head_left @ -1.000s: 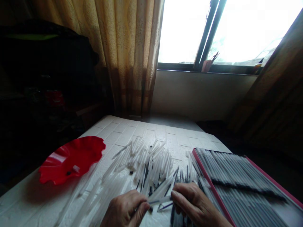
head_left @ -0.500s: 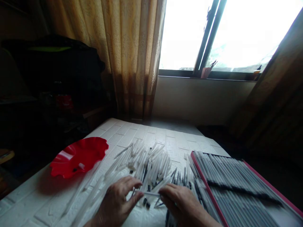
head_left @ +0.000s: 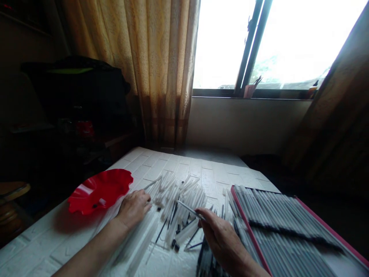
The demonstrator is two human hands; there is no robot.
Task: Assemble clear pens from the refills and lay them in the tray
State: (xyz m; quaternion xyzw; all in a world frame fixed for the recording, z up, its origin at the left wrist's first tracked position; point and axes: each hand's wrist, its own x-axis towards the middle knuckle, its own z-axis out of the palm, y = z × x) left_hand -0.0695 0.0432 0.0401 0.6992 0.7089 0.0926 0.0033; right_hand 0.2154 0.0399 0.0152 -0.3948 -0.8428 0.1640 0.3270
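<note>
A heap of clear pen barrels (head_left: 184, 198) and thin dark refills lies on the white brick-patterned table (head_left: 201, 171). My left hand (head_left: 133, 207) rests palm down on the heap's left edge, fingers loosely curled over some barrels; what it grips is hidden. My right hand (head_left: 223, 240) is closed in a pinch on one thin pen piece (head_left: 188, 209), which points up and left above the heap.
A red wavy-edged bowl (head_left: 99, 190) with small bits in it sits at the left. A pink-edged tray (head_left: 288, 231) packed with rows of assembled pens fills the right. Curtain (head_left: 150, 69), window sill (head_left: 250, 94) and dark furniture (head_left: 72, 100) stand behind.
My left hand let go of the pen piece and moved left and away to the heap's edge near the red bowl. My right hand kept the piece and tilted it upward.
</note>
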